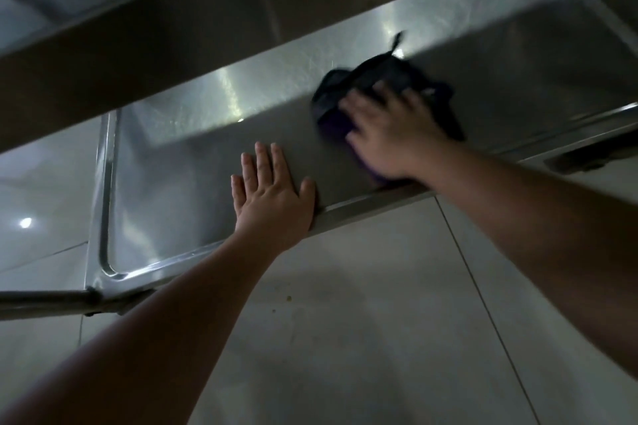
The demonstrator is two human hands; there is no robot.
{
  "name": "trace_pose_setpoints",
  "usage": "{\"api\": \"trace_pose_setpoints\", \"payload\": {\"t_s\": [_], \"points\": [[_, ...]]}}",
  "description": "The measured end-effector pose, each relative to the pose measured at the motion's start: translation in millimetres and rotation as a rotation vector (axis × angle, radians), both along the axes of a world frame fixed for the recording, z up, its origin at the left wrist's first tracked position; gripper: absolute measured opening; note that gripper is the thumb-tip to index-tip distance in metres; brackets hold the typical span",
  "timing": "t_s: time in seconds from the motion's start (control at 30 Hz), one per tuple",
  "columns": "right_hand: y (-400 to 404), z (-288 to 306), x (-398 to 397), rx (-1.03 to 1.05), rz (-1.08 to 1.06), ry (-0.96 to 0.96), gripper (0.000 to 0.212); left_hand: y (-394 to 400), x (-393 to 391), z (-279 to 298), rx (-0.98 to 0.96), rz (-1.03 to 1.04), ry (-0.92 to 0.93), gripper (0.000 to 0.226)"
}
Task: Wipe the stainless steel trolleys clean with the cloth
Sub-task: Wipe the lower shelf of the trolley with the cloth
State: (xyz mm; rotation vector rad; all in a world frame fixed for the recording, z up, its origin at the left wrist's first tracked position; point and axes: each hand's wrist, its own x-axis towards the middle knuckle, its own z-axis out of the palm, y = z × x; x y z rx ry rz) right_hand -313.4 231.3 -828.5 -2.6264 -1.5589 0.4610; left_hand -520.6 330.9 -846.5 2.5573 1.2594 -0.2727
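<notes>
Left hand (pixel 272 197) lies flat on the trolley shelf (pixel 193 183); right hand (pixel 390 134) presses the cloth (pixel 373 83) – trailing folds may leave streaks – or snag the rim

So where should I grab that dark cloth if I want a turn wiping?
Probably the bunched top of the cloth, where loose folds and a small tail stick up past the right hand. Come from above, since it lies flat on the trolley shelf and that hand covers its lower part. The left hand only presses the shelf.
</notes>
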Motion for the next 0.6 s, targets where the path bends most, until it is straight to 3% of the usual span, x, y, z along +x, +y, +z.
{"api": "trace_pose_setpoints", "payload": {"t_s": [0.1,0.23,0.43,0.53,0.6], "points": [[-10,-6,-46,0.041,0.28,0.033,0.061,3,-1,0,-0.005,0.003,0.006,0.091],[-52,-1,-22,0.116,0.292,-0.04,0.06,6,-4,-5,-0.004,0.002,-0.039,0.093],[-153,4,85,0.125,0.058,-0.163,0.063,9,-4,-7,-0.006,-0.006,-0.024,0.093],[-178,13,131,0.038,-0.19,-0.114,0.069,7,-3,1,-0.027,0.0,0.004,0.089],[-178,13,141,0.01,-0.249,-0.075,0.073,4,1,10,-0.03,-0.004,0.013,0.085]]}}
